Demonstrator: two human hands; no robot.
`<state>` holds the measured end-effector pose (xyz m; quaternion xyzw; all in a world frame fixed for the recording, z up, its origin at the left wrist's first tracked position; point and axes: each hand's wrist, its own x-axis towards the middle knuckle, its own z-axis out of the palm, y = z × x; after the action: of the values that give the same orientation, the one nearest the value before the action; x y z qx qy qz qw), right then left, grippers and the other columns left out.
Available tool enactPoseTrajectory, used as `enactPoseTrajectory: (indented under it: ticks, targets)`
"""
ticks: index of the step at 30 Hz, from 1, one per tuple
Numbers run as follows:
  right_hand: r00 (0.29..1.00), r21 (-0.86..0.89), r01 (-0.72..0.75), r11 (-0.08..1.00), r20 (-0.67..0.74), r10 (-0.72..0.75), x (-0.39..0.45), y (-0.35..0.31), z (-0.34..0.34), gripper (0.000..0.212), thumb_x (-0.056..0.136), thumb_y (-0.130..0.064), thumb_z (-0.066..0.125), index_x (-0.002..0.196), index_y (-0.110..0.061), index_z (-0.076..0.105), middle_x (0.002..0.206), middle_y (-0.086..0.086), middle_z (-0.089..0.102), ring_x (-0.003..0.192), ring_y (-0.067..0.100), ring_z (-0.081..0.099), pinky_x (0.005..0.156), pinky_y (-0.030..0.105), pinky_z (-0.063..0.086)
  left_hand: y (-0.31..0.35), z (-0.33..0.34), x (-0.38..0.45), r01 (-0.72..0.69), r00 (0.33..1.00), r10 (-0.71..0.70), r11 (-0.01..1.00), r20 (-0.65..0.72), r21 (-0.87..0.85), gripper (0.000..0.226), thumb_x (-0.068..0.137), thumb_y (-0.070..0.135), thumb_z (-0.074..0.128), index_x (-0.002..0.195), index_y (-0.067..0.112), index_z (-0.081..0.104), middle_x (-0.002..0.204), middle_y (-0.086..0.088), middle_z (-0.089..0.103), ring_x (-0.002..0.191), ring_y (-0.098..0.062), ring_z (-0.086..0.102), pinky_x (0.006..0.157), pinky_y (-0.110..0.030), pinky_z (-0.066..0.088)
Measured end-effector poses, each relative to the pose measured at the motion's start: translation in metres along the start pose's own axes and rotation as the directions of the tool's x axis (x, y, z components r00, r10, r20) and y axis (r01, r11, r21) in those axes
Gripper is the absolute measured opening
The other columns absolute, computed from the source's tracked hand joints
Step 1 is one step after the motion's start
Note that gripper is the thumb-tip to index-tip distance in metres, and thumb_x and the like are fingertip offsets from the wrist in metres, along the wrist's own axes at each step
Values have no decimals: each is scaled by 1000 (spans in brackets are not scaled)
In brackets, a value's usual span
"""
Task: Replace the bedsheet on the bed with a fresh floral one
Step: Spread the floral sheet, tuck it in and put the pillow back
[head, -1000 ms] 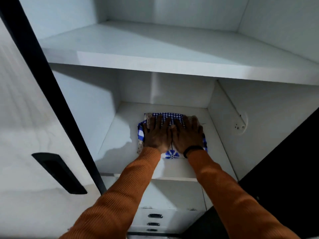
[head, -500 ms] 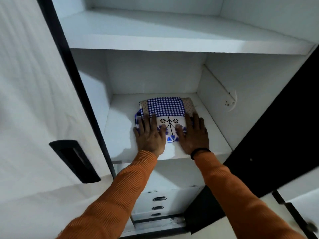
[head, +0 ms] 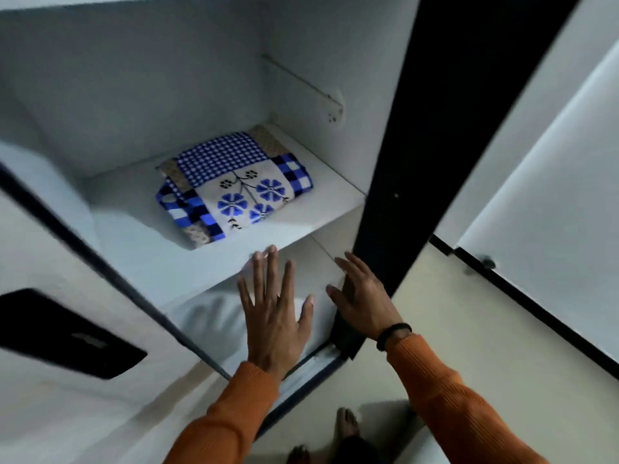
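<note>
Lying flat, folded bedsheet [head: 234,192], long axis diagonal

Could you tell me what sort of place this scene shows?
Probably a bedroom or similar room at home, at an open wardrobe: a folded floral sheet lies on a white shelf, with dark-edged doors ajar.

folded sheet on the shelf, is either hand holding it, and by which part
Nothing is held. The folded floral sheet lies alone on the shelf; the left hand and right hand are open, apart from it.
</note>
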<state>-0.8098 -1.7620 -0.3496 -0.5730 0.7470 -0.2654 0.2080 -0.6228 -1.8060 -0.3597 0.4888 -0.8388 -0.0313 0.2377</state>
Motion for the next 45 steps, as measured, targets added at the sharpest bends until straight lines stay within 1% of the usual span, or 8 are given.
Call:
enactPoseTrajectory:
  ticks: [4,8,17,20,24,31,37,45]
  targets:
    - [982,39,-173,984,-72,175,-52,43,-5,51,97,-35,66,146,-22,54,157,2,44,141,20,45,114,33,42,38,38,-17,-74,950,167,942,265,-326,58,103,49,42,157,29,34,166,2,28,153,-14,26,122,-49,31]
    - [905,159,-373,914,-155,397,-91,84,-15,36,95,-36,69,128,-22,67,130,-4,67,118,13,62,95,21,47,81,56,-8,-90,799,337,886,498,-455,45,104,49,47,146,35,47,122,10,73,103,-10,71,89,-28,58]
    - [623,473,-574,668,-277,731,-145,171,-52,32,94,-42,67,118,-21,72,113,-8,74,99,4,70,88,31,58,193,127,22,-164,524,585,782,619,-601,34,99,50,54,129,37,61,103,7,77,84,-3,71,82,-30,61]
    - [509,541,-597,592,-315,801,-158,203,-74,31,95,-39,68,118,-18,72,111,-7,75,98,6,70,85,26,57,243,154,32,-226,445,631,766,636,-602,34,98,53,52,129,40,58,100,10,77,82,-2,71,82,-33,61]
    - [364,626,-597,502,-346,864,-178,246,-103,28,95,-37,68,115,-18,73,109,-9,75,95,2,69,76,10,50,315,181,41,-325,357,701,712,617,-622,32,100,50,53,129,40,59,102,11,77,82,-2,71,83,-33,61]
    - [128,762,-516,392,-383,915,-211,309,-143,27,95,-37,67,115,-20,72,107,-14,74,95,-5,67,85,24,56,447,226,40,-322,136,791,605,596,-729,32,100,50,52,130,40,59,99,11,76,80,-2,71,84,-34,61]
    - [-288,913,-301,275,-363,886,-234,362,-175,16,96,-30,69,109,-22,74,98,-18,72,93,-8,66,87,21,56,558,265,18,-342,-111,841,468,530,-815,31,105,47,44,132,40,57,99,13,76,86,-1,71,86,-36,61]
    - [-720,990,-74,123,-139,680,-241,436,-216,15,95,-30,69,106,-22,75,98,-16,74,91,-4,68,85,22,56,704,345,14,-256,-489,782,295,386,-921,24,103,44,52,124,41,62,92,15,76,82,-1,71,82,-35,61]
